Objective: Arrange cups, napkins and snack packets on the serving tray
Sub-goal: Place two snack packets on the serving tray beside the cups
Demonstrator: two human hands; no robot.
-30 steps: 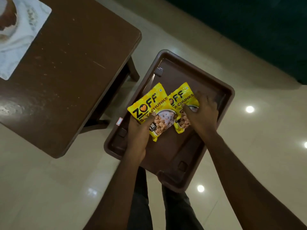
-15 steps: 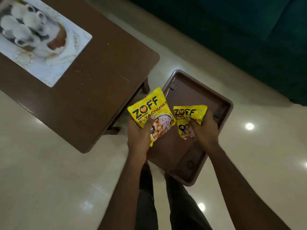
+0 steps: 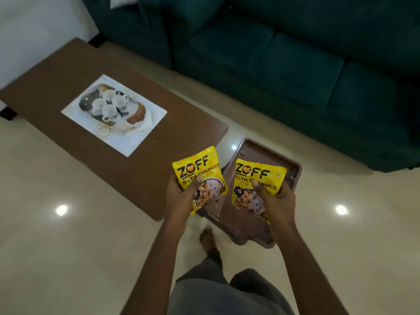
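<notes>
1. Yellow snack packets are in hand: the left hand (image 3: pixel 181 196) grips one packet (image 3: pixel 200 176), and the right hand (image 3: pixel 276 198) grips the other packet (image 3: pixel 256 180).
2. Both are held above the floor, the right one over the brown tray (image 3: pixel 293 173).
3. Judged step: carrying packets. Next likely calls for setting them flat, side by side, on a tray.

Two yellow Zoff packets, left packet (image 3: pixel 200 178) and right packet (image 3: pixel 256 185), held face-up (labels readable) above the brown tray (image 3: pixel 293 176) on the floor.
</notes>
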